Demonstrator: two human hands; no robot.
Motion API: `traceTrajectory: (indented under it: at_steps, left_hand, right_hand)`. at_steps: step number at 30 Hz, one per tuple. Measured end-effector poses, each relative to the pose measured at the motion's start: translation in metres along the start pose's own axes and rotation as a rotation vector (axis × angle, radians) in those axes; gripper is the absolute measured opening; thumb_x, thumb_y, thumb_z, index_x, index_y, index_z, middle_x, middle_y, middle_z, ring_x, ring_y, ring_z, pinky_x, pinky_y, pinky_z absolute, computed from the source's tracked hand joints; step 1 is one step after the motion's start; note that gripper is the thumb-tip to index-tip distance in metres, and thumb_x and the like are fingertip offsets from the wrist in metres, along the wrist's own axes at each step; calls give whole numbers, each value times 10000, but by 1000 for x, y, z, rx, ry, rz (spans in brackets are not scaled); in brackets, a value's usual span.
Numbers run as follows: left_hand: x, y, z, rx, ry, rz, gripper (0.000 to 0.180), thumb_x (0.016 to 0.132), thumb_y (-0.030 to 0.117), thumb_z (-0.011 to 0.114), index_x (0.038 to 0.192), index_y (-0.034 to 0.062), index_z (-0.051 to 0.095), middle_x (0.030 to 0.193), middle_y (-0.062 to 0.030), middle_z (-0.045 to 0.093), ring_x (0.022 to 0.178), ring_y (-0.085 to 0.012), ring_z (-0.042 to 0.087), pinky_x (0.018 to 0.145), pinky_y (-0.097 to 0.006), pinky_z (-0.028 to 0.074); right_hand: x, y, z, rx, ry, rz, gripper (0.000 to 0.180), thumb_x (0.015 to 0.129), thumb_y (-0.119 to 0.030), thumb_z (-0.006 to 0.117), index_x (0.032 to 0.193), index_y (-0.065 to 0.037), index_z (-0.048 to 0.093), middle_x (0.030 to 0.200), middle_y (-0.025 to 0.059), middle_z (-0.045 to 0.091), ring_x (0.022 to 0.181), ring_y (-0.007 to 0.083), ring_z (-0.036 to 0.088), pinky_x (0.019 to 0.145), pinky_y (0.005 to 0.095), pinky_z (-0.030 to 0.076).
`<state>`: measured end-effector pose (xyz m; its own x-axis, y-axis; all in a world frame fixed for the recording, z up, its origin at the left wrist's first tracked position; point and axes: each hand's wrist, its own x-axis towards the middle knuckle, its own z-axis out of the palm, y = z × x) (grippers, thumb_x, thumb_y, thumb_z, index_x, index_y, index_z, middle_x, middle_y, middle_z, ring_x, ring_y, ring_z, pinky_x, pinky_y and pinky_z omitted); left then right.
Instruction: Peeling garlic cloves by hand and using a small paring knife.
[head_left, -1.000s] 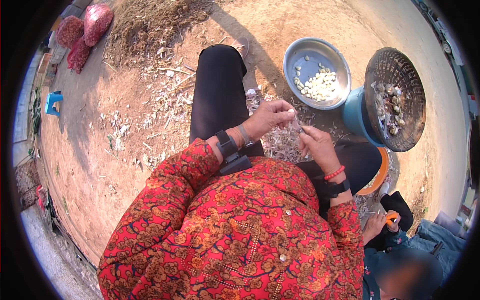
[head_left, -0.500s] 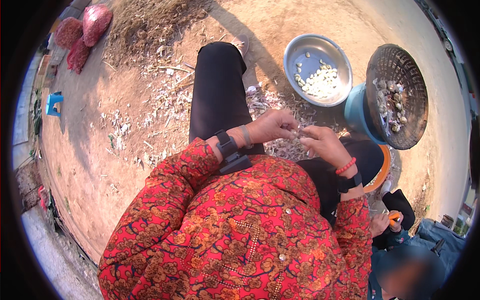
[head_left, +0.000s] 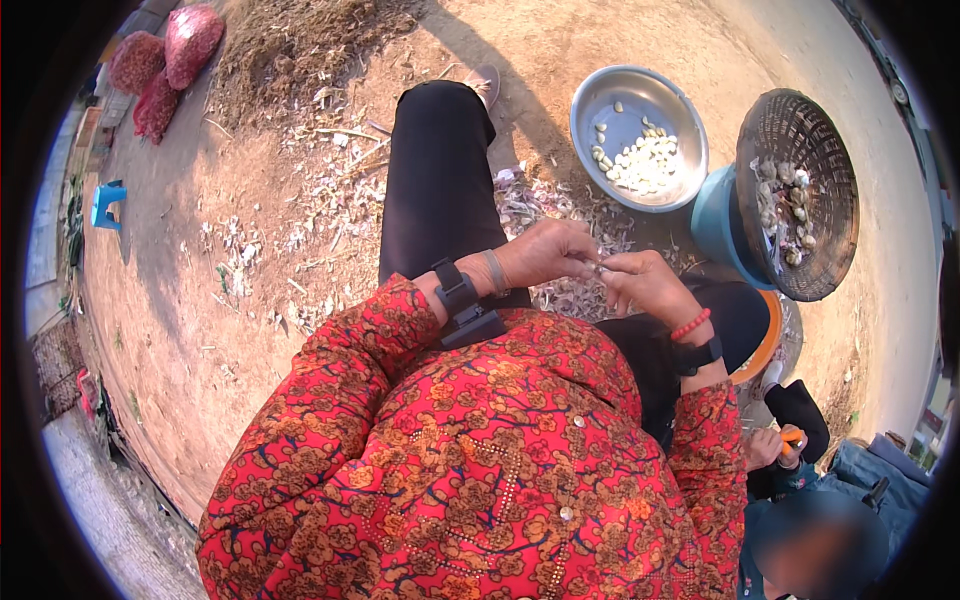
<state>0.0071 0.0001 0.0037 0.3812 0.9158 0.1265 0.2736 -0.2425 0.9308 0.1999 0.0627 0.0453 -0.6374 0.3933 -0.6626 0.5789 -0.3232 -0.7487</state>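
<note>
My left hand (head_left: 548, 250) and my right hand (head_left: 650, 287) meet above my lap, fingertips almost touching. Between the pinched fingers of both is a small garlic clove (head_left: 599, 268), mostly hidden by the fingertips. Beyond my hands, a steel basin (head_left: 622, 92) sits on the ground with many pale peeled garlic cloves (head_left: 643, 163) in it. To its right, a round woven basket (head_left: 830, 190) rests tilted on a blue bucket (head_left: 712, 225). Whole garlic bulbs (head_left: 795, 205) and loose skins lie in the basket.
Garlic skins (head_left: 545, 205) litter the dirt around my legs. An orange-rimmed tub (head_left: 768, 335) stands by my right knee. At lower right a person's hands (head_left: 770, 448) hold something orange. Red mesh sacks (head_left: 190, 45) and a blue stool (head_left: 108, 205) are far left.
My hands stay together at the same place, with small shifts of the fingers; the right fingers now point a little more downward. The basin and basket have not moved.
</note>
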Motion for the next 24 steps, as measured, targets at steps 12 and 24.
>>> traceTrajectory:
  at_steps: [12,24]
  left_hand:
    - [2,-1,-5,-846,226,-468,184,838,154,564,981,39,574,729,32,530,643,-44,491,592,-189,406]
    - [0,-3,0,-672,65,-357,131,817,117,591,923,41,602,751,16,551,656,-50,504,614,-199,431]
  right_hand:
    - [-4,12,4,-21,194,-54,196,827,-88,529,961,46,582,620,42,559,506,102,542,466,234,436]
    - [-15,-5,17,135,156,-195,252,834,-115,535,1034,37,551,736,34,555,568,93,547,549,218,435]
